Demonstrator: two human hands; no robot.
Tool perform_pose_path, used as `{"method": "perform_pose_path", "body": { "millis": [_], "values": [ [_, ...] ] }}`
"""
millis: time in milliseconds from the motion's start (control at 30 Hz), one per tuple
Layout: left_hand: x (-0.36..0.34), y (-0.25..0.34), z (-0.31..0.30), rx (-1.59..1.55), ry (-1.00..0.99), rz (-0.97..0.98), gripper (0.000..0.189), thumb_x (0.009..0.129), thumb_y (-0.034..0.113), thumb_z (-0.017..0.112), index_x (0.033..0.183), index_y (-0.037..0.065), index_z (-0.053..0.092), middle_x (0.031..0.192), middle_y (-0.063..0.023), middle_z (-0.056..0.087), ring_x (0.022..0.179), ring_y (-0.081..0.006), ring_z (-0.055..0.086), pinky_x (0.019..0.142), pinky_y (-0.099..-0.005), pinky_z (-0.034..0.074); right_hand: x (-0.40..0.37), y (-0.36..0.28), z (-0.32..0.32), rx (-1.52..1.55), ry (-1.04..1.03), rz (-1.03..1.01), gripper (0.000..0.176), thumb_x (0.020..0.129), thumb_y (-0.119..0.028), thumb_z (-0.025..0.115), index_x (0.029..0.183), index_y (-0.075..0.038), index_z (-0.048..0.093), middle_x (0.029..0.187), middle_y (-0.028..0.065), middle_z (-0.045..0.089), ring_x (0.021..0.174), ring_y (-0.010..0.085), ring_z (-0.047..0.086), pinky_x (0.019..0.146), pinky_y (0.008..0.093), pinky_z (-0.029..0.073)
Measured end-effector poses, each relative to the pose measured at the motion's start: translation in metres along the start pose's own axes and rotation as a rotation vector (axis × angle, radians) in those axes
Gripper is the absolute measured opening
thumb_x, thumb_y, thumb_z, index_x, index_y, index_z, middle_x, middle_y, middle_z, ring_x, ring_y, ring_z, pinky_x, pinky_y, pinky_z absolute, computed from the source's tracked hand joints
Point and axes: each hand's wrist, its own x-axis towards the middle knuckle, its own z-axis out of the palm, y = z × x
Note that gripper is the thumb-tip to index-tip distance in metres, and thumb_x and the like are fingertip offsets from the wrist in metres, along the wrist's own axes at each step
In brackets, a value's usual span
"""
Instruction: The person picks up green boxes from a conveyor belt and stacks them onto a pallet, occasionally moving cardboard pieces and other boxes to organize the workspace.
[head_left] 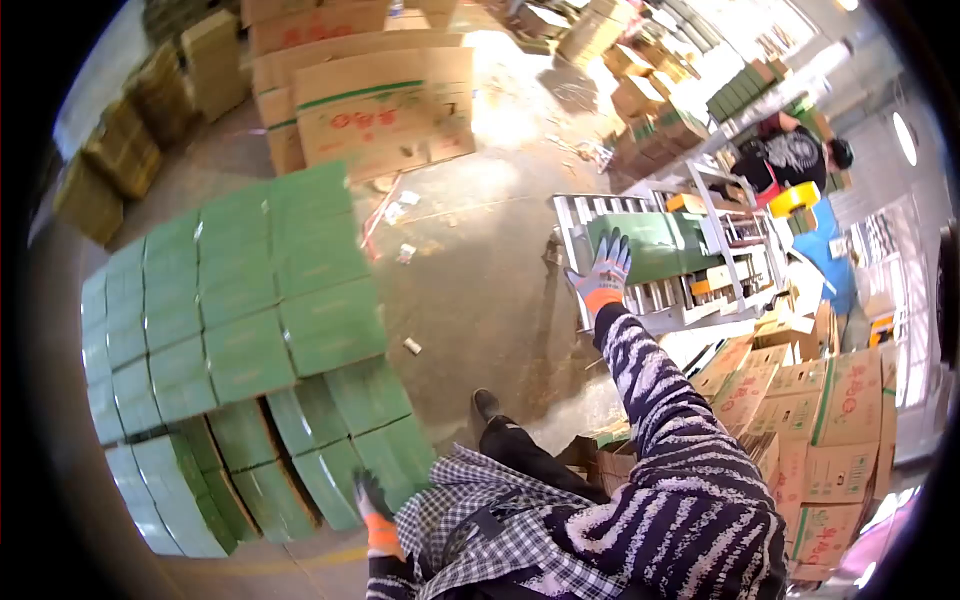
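**Green carton lies on roller conveyor**

The gloved right hand is at the carton's left end, its fingers spread open. The gloved left hand is at the near right corner of the strapped green carton stack, fingers extended; whether they touch it, I cannot tell. Flattened brown boxes stand near right; a co-worker bends at the conveyor's far right.

Illegible red characters on cartons
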Motion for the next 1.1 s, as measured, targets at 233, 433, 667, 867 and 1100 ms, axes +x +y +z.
{"method": "perform_pose_path", "body": {
  "millis": [233, 433, 667, 867, 1100],
  "values": [
    [0.014, 0.019, 0.407, 0.363, -0.586, -0.020, 0.057, 0.090, 0.026, 0.055, 0.140, 0.008, 0.033, 0.136, -0.0096, 0.043, 0.124, -0.0205, 0.042, 0.104, -0.0328, 0.030, -0.032, 0.080, 0.040, 0.103, -0.327, -0.152, 0.091, 0.072, -0.047, 0.062, 0.142, -0.004, 0.022, 0.145, 0.0259, 0.020, 0.132, 0.0442, 0.021, 0.110, 0.0504, 0.016],
    [0.037, -0.054, 0.549, 0.801, -0.830, -0.013, 0.073, 0.080, 0.030, 0.070, 0.138, 0.006, 0.033, 0.127, -0.0101, 0.050, 0.114, -0.0194, 0.048, 0.093, -0.0314, 0.041, -0.066, 0.163, 0.049, 1.020, -0.403, -0.156, 0.096, 0.068, -0.036, 0.075, 0.139, 0.001, 0.024, 0.144, 0.0251, 0.024, 0.134, 0.0344, 0.024, 0.111, 0.0421, 0.018],
    [-0.007, -0.059, 0.505, 0.534, -0.740, 0.007, 0.079, 0.070, 0.027, 0.079, 0.133, 0.008, 0.036, 0.119, -0.0088, 0.054, 0.105, -0.0176, 0.053, 0.084, -0.0326, 0.048, 0.037, 0.250, 0.152, 2.235, -0.150, 1.028, 0.046, 0.088, -0.034, 0.057, 0.126, -0.009, 0.050, 0.116, 0.0022, 0.058, 0.105, 0.0195, 0.053, 0.089, 0.0332, 0.043],
    [-0.036, 0.006, 0.397, 0.240, -0.353, -0.233, 0.063, 0.077, 0.023, 0.072, 0.130, 0.011, 0.042, 0.113, -0.0082, 0.058, 0.097, -0.0180, 0.058, 0.079, -0.0342, 0.050, 0.012, 0.209, 0.104, 2.155, -0.348, 0.981, 0.046, 0.084, -0.036, 0.064, 0.121, -0.010, 0.054, 0.118, 0.0053, 0.057, 0.106, 0.0213, 0.054, 0.088, 0.0375, 0.046],
    [-0.062, 0.071, 0.209, -0.208, 0.015, -0.036, 0.057, 0.078, 0.027, 0.071, 0.126, 0.012, 0.045, 0.111, -0.0079, 0.058, 0.097, -0.0212, 0.058, 0.078, -0.0368, 0.051, -0.053, 0.024, 0.014, 1.799, -0.797, 0.296, 0.051, 0.082, -0.004, 0.061, 0.130, -0.002, 0.045, 0.118, 0.0063, 0.057, 0.099, 0.0163, 0.058, 0.082, 0.0303, 0.049]
  ]
}}
